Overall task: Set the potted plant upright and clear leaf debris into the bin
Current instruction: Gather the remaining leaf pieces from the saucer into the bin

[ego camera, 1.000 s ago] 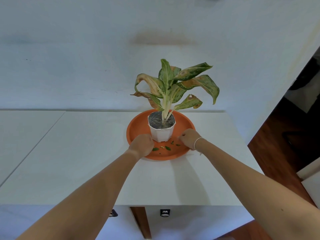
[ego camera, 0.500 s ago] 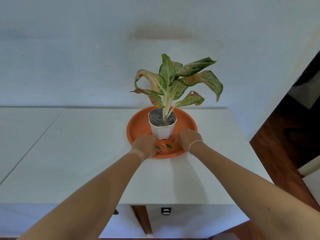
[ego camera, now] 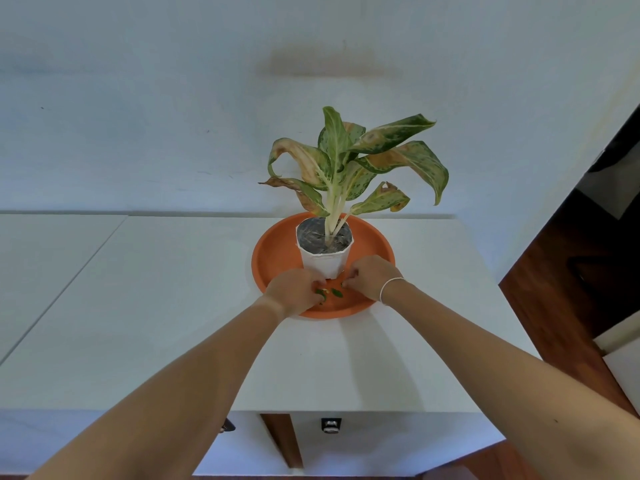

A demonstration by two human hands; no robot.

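White tabletop [ego camera: 173, 306] against a pale wall carries an orange saucer [ego camera: 277, 251], and on that saucer the potted plant [ego camera: 325, 251] stands upright in its white pot, toward the saucer's far half. Small green leaf scraps [ego camera: 336, 292] lie on the saucer's near floor, just in front of the pot.

Both hands meet over those scraps. The left hand [ego camera: 294, 291] is curled on the saucer's near-left side, fingertips bent inward with a green scrap touching them at its right edge; whether the fingers actually pinch it cannot be told. The right hand [ego camera: 370, 277], a thin white band [ego camera: 389, 287] at its wrist, sits on the saucer's near-right side with fingers bunched close to the pot's base (they look pressed together over something small, but what, if anything, is not visible). One scrap lies free on the saucer between the two hands.

Beyond the saucer's right, the table ends and dark wooden floor [ego camera: 554, 306] shows. Left of the saucer, a seam divides the tabletop from a second white surface [ego camera: 41, 265]. Below the table's near edge, two small dark fittings [ego camera: 330, 425] are too small to identify. Parts of the saucer's near floor are hidden beneath the hands.
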